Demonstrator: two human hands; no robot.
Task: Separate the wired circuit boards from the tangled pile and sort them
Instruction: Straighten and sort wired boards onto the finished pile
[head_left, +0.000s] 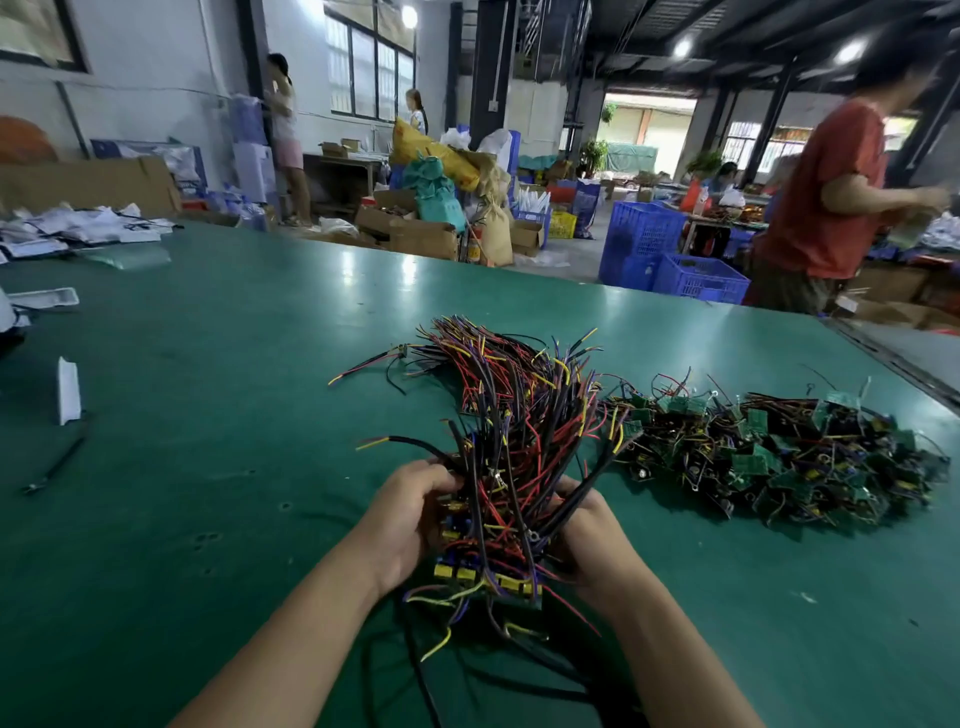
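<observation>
At lower centre, the left hand (410, 519) and right hand (592, 535) each have their grip clamped on a bundle of red-, black- and yellow-wired circuit boards (501, 519). A tangled pile of green boards (779, 457) lies mid-right on the green surface (208, 467).

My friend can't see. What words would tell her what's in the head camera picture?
A left hand and a right hand grip a bundle of wired circuit boards at a green table, its red, black and yellow wires fanning out. A tangled pile of more boards lies to the right.
</observation>
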